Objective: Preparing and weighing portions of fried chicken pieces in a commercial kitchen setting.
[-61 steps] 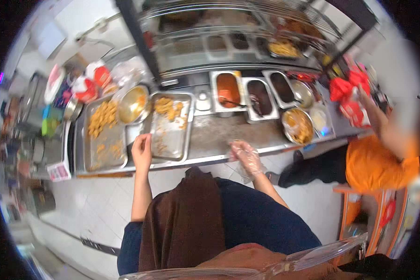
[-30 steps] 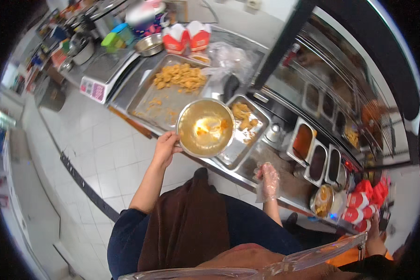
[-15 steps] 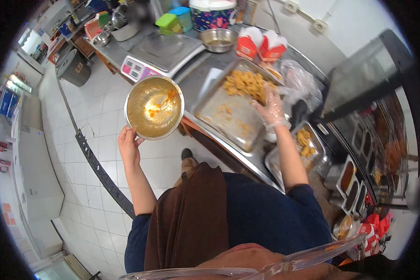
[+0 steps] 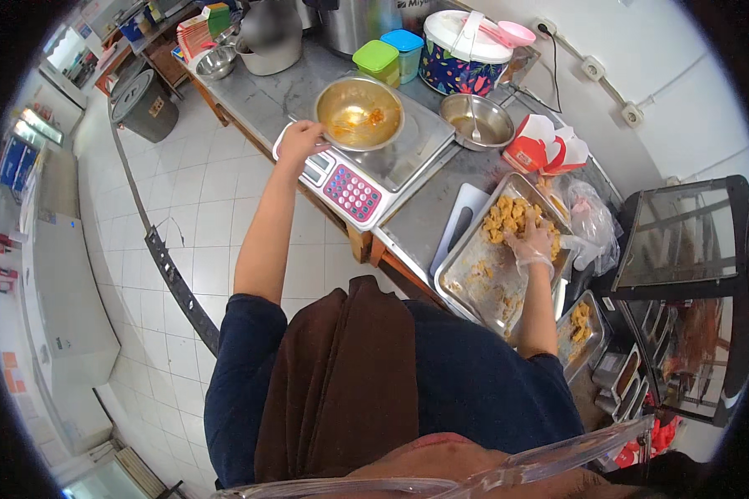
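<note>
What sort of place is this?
Most likely a takeaway kitchen: a rectangular silver metal tray holds golden-brown, fried-looking pieces, near open red-and-white card food boxes and a black-framed glass cabinet.

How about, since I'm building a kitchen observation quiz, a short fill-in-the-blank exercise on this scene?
1. The person's bare ____ hand grips a steel mixing bowl.
2. The right hand, in a clear plastic glove, touches fried pieces in one of ____ metal trays.
3. The plastic container beside the blue-lidded one has a ____ lid.
4. The open paper cartons are white and ____.

Missing words: left; two; green; red.
</note>
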Demonstrator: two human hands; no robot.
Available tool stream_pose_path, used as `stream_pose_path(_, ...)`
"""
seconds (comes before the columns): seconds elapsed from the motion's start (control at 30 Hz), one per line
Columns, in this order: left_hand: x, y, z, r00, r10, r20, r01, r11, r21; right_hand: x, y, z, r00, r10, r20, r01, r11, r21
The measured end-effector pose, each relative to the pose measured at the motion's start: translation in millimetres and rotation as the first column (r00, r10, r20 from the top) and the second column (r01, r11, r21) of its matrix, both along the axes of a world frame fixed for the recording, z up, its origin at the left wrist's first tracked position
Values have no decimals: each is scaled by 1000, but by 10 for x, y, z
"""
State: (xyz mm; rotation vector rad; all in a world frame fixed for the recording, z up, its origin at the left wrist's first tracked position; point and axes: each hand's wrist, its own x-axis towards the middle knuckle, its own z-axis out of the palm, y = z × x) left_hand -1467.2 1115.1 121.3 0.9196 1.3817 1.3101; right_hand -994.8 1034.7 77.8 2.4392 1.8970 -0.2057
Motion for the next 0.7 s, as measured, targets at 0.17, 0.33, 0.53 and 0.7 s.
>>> stream_pose_path(0.17,66,-123,-164,996,74,-44,-74,997,5,14,-11,-67,999,9,47,-10,1000,29)
stream_pose_path(0.33,304,-964,-970,643,231,-731,126,908,398,26,-120,-107,993,-19,118,8,996,93)
stream_pose_path(0.53,800,-1372,-844,419,116,-900,211,952,221,29,-292,-190,991,52,124,-80,969,236)
stream_pose_path(0.7,876,-1377,-870,334,157,-929,179,958,226,-86,-417,-235,990,135,41,-139,879,456)
